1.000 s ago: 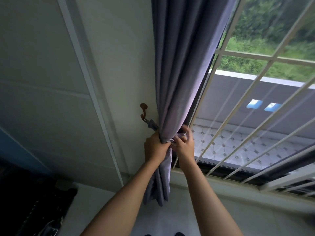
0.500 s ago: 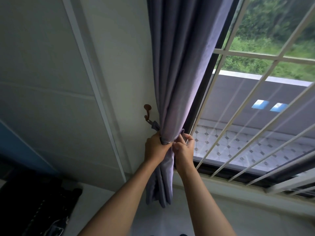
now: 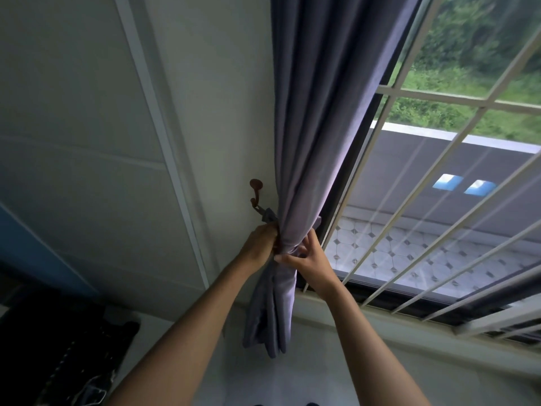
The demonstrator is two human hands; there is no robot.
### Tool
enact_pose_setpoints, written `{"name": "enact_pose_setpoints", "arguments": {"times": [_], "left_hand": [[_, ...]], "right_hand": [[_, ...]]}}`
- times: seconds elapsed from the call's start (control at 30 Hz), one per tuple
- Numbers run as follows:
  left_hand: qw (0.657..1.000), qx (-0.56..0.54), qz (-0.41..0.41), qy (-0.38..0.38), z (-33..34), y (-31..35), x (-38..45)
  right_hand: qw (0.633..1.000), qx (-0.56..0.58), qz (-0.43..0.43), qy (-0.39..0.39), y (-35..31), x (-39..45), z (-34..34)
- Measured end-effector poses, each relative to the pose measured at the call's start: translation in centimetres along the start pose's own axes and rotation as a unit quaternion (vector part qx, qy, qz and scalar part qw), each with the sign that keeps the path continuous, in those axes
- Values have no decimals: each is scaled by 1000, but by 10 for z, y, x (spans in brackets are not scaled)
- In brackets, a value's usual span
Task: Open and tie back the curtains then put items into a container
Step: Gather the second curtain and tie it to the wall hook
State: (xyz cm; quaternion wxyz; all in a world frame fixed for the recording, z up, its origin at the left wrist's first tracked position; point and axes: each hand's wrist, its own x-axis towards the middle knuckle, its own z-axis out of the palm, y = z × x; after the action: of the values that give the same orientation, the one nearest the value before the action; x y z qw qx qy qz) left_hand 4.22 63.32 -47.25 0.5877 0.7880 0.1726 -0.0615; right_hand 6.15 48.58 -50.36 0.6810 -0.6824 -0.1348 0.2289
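A grey-purple curtain hangs bunched at the left side of the window. A matching fabric tie-back runs from a brown wall hook around the gathered cloth. My left hand grips the bunch and the tie-back on its left side. My right hand pinches the tie-back at the front of the bunch, fingers curled into the fabric. Below my hands the curtain's loose end hangs down to the sill level.
The window has a white metal grille with a roof and greenery outside. A white sill runs below. A pale wall with a white trim strip lies left. A dark object sits at bottom left.
The view has shifted slightly. My right hand has moved from behind the bunch round to its front, drawing the tie-back tighter; my left hand keeps its hold.
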Motion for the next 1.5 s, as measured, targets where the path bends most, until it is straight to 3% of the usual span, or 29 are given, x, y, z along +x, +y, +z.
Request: {"name": "enact_pose_setpoints", "arguments": {"times": [0.17,0.43,0.7,0.9,1.0,1.13,1.37,1.5], "left_hand": [[994,89,45,49,-2,2,6],[994,9,64,90,5,-14,14],[991,-118,-57,25,10,-8,24],[983,-133,-124,-20,5,-11,30],[968,-206,-116,-88,2,-12,32],[966,-199,-109,-121,0,-9,38],[972,-183,-103,-109,-1,-13,40],[989,-144,-37,25,19,-11,34]], "right_hand": [[1000,-10,-1,29,2,7,8],[997,15,-33,67,1,7,12],[996,32,-24,77,6,6,5],[996,41,-8,75,6,7,7],[996,40,-1,76,7,7,5],[997,31,18,65,8,10,-3],[999,2,33,32,10,16,-8],[997,-21,-8,75,13,14,-4]]}}
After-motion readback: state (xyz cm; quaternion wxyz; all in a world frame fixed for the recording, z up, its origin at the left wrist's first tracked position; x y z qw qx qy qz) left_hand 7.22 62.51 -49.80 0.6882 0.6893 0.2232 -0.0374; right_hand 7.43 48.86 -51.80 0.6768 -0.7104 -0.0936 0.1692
